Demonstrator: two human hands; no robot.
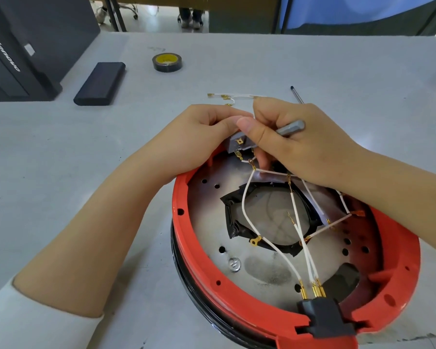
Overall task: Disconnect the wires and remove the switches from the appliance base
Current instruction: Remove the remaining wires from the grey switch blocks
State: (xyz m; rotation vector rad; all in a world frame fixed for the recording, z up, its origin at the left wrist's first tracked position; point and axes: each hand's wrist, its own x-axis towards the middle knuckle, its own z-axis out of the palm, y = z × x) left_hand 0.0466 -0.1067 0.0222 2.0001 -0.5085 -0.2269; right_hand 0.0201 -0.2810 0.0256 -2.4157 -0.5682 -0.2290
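1. Appliance base [202, 258]: upturned on the grey table [61, 152], open side up so the wiring is reachable.
2. Left hand [202, 137]: at the base's far rim, gripping the grey switch [238, 143], probably to steady it.
3. Right hand [295, 144]: beside it over the same rim, clenched round a metal tool [291, 127], thumb on the switch.
4. White wires [247, 197]: mostly loose across the base; some still plugged in at the near rim.

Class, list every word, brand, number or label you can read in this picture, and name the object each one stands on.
"lenovo": white letters, seen rotated, on the black computer case at the table's far left.
White sticker on the same case: too small to read.
Yellow core of the tape roll: any print is too blurred to read.
Nothing else carries legible text.
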